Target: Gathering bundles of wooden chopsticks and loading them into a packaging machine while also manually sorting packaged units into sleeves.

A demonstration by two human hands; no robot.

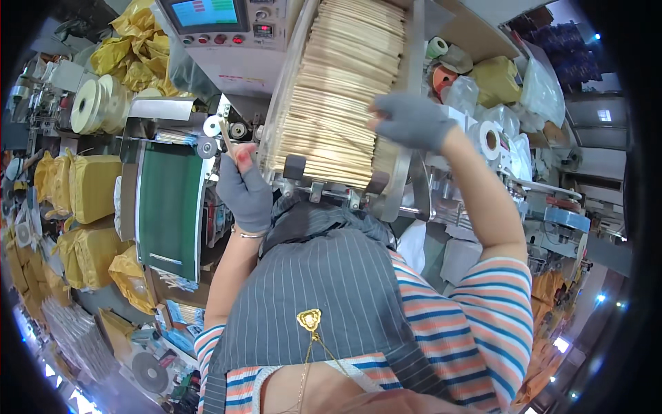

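Note:
In front of me, a long metal hopper (288, 83) holds a deep stack of thin wooden sticks (338, 90), probably chopsticks, lying crosswise. My left hand (245, 196), in a grey fingerless glove, is raised left of the hopper's near end. Its fingers are pinched around a short pale wooden stick (225, 136) that points up beside small rollers. At the stack's right edge is my right hand (414, 123), gloved the same way, its fingertips pointing left over the stick ends. Those fingertips are blurred, so whether they grip anything is unclear.
A control panel with a screen (205, 14) stands beyond my left hand. Left of me runs a green conveyor belt (169, 200), with yellow bags (96, 186) further left. White film rolls (488, 140) and machine parts stand at the right.

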